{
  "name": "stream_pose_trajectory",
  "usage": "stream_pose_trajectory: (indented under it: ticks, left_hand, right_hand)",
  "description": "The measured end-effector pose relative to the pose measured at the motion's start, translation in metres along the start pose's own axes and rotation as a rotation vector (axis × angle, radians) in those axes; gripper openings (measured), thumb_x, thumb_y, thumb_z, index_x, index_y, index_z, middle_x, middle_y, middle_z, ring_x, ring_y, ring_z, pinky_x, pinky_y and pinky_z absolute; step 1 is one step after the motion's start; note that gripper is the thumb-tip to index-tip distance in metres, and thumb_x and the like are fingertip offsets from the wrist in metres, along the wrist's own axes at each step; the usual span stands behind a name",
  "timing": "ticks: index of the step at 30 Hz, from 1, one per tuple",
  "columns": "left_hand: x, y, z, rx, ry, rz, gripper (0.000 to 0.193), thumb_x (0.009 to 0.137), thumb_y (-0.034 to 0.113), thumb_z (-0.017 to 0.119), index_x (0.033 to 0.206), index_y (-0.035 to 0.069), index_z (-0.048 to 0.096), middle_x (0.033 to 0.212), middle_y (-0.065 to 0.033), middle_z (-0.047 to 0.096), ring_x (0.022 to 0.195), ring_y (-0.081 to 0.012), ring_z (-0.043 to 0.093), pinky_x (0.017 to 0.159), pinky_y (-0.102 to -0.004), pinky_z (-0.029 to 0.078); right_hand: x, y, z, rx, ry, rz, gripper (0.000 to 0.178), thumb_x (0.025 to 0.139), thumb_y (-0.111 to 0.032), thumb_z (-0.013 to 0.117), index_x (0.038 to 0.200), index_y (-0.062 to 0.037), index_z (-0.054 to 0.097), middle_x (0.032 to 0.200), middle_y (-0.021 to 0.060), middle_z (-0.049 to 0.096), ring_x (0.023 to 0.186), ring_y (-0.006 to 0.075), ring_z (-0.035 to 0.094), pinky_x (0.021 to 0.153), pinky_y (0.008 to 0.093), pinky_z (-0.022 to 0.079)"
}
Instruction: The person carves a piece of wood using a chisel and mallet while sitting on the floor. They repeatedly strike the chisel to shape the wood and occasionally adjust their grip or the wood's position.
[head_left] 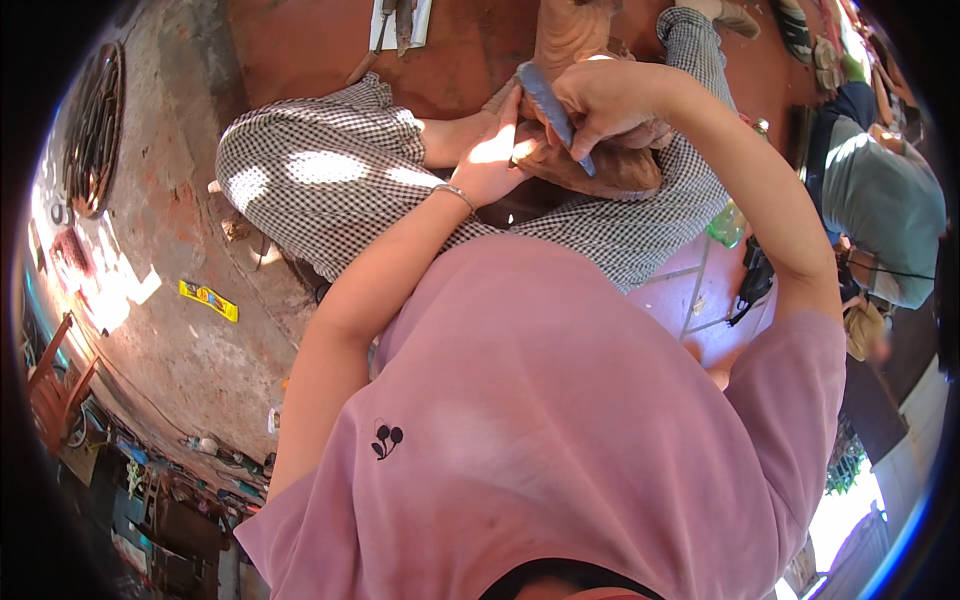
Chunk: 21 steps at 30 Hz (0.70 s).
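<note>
A brown carved wooden piece (600, 172) lies across my lap, on the black-and-white checked trousers. My left hand (493, 165) presses around its left end, the thumb stretched upward and the other fingertips partly hidden. In my right hand (612, 108) is a folded blue-grey strip (546, 105) that looks like sandpaper, pinched between thumb and curled fingers. The strip slants down, its lower tip against or just over the wood. Beyond my hands rises a larger brown wooden form (572, 35), cut by the upper edge; whether it joins the piece on my lap I cannot tell.
Long-handled tools (385, 35) lie on white paper on the red floor. To the left are a yellow packet (208, 300) and a dark coiled bundle (95, 130). A green plastic bottle (728, 225) stands by my right leg. Another person (880, 190) sits at the right.
</note>
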<state>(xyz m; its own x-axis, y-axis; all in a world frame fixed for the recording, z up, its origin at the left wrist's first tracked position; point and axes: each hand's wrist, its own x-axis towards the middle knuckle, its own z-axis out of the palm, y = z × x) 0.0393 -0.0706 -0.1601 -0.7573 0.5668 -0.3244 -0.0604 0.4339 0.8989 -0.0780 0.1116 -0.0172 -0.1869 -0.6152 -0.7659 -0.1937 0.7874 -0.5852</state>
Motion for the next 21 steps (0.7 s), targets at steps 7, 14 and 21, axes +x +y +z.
stream_pose_trajectory:
  ticks: [7,14,21]
  left_hand:
    - [-0.013,0.024,-0.007,0.261,0.382,0.219,0.074,0.077,0.009,0.068,0.144,0.001,0.038,0.134,-0.0215,0.055,0.118,-0.0391,0.056,0.097,-0.0427,0.048]
    - [-0.009,0.069,-0.001,-0.388,0.146,0.066,0.021,0.087,0.011,0.076,0.101,-0.003,0.068,0.092,-0.0067,0.071,0.083,-0.0115,0.067,0.078,-0.026,0.055]
    - [-0.007,0.074,0.013,-0.477,0.157,0.068,0.019,0.087,0.009,0.074,0.101,-0.002,0.07,0.093,-0.0081,0.071,0.086,-0.0123,0.068,0.078,-0.0268,0.056]
  right_hand:
    - [-0.008,-0.012,-0.008,0.024,0.118,-0.05,0.015,0.079,-0.008,0.073,0.093,-0.004,0.07,0.074,0.005,0.066,0.059,0.0152,0.061,0.056,0.0313,0.049]
    - [-0.033,-0.01,0.005,0.328,0.115,0.032,0.011,0.085,-0.01,0.07,0.095,-0.0053,0.07,0.078,0.0048,0.068,0.063,0.0127,0.063,0.058,0.0267,0.053]
    - [-0.04,-0.02,-0.012,0.317,0.028,0.113,0.007,0.084,-0.008,0.069,0.091,-0.0049,0.07,0.071,0.0035,0.066,0.062,0.0104,0.062,0.056,0.0243,0.05]
